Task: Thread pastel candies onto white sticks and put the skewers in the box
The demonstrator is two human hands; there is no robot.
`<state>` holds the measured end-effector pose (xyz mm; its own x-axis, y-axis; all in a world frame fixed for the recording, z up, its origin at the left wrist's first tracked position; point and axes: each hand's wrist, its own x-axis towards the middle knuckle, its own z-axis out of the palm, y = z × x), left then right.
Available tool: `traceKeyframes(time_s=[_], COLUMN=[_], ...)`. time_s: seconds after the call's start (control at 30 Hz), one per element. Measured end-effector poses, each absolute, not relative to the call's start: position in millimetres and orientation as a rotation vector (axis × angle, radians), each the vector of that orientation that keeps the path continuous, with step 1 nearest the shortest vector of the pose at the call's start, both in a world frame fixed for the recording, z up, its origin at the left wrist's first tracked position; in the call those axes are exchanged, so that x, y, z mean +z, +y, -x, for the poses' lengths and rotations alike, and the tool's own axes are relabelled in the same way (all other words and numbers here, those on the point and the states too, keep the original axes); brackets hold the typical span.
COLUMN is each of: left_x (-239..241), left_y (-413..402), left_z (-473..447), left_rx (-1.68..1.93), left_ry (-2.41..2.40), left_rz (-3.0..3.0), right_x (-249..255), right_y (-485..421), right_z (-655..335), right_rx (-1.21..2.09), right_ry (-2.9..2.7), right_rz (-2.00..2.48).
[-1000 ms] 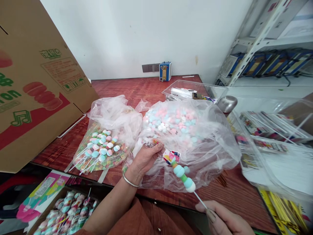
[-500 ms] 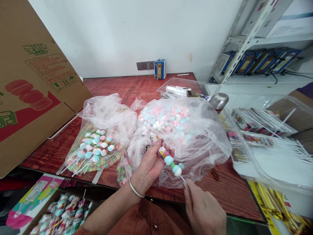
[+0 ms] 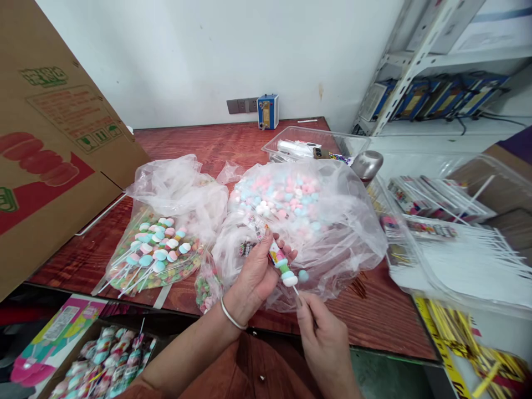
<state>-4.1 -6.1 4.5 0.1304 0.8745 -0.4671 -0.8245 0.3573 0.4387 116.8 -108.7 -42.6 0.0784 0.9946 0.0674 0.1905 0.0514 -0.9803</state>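
My left hand is closed around a printed clear candy wrapper. A marshmallow skewer sits partly inside it, its blue-white marshmallows and green piece still showing below the wrapper. The fingers of my right hand pinch the white stick at the skewer's lower end. Just behind lies a large clear bag of pink, blue and white marshmallows, with one loose blue marshmallow close to the skewer. To the left, several finished marshmallow skewers rest on a bag of colourful ring-shaped pieces.
A cardboard carton stands at the left. Below the table edge, a box holds wrapped skewers. At the right are a clear bin of white sticks and gold twist ties. A clear tray sits behind the bags.
The skewer has slid further up into the wrapper, so less of it shows. My right hand has moved up and left, nearer my left hand. The view has shifted slightly.
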Motion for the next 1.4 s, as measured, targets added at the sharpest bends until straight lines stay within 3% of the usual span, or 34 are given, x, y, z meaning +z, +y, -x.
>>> traceKeyframes(time_s=[0.1,0.2,0.47,0.97,1.23,1.4], left_x=[6,4,-4,-2,-15,-17], left_y=[-9,-18,-39,-40,-47,-48], left_z=[-2,-12,-24,-29,-41,-36], left_rx=[1.228,1.213,1.151,1.164,1.155,1.061], left_ry=[0.806,0.83,0.765,0.797,0.903,0.83], left_rz=[-0.09,-0.12,-0.28,-0.361,-0.339,-0.47], right_x=[-49,-50,-33,-38,-36,-37], right_y=[-103,-95,-80,-94,-81,-77], right_z=[-121,-118,-110,-113,-112,-109], right_rx=[0.325,0.157,0.788,0.71,0.949,1.301], right_ry=[-1.756,-1.853,-1.42,-1.503,-1.247,-0.688], right_rz=[1.381,1.397,1.439,1.525,1.427,1.13])
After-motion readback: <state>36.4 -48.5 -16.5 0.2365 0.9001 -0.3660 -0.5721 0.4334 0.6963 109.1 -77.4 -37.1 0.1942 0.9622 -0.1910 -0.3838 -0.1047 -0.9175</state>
